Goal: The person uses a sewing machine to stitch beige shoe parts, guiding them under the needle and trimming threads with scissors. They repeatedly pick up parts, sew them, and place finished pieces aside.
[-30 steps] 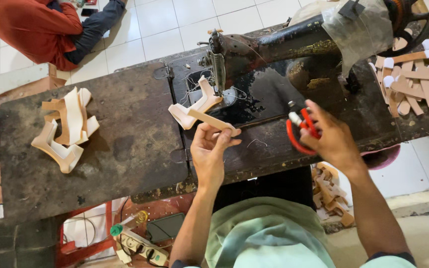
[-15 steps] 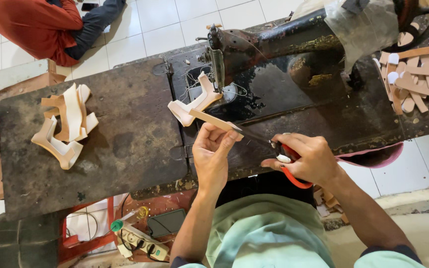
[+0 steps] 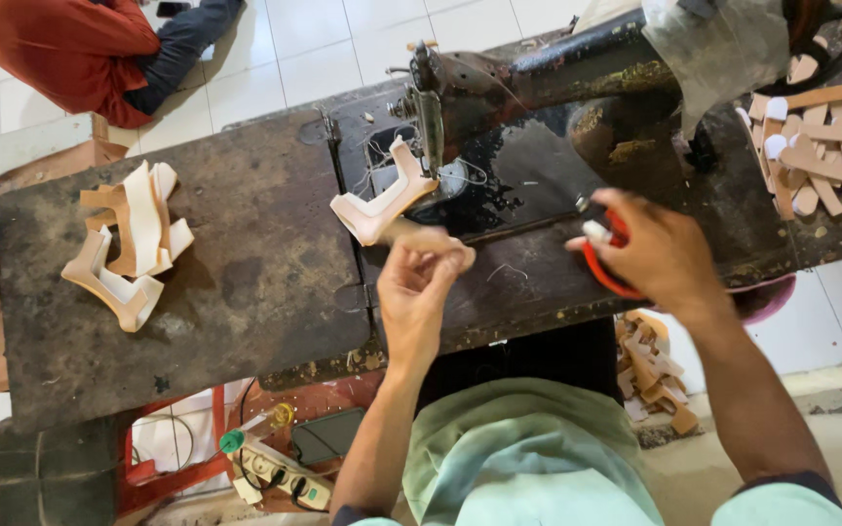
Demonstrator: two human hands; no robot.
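Fingers (image 3: 440, 255) pinching strap piece (image 3: 382, 205), red scissors (image 3: 604, 263) alongside

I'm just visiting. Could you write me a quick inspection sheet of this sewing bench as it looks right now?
Surface: worn dark table.
Job's things: cream Y-shaped piece at the sewing machine; red-handled scissors.
Clutter: cut pieces on one side, tan strips on the other.
Hands: left hand pinches the piece's end; right hand holds the scissors.
Cables: power strip below.
Surroundings: white tile floor, seated person.
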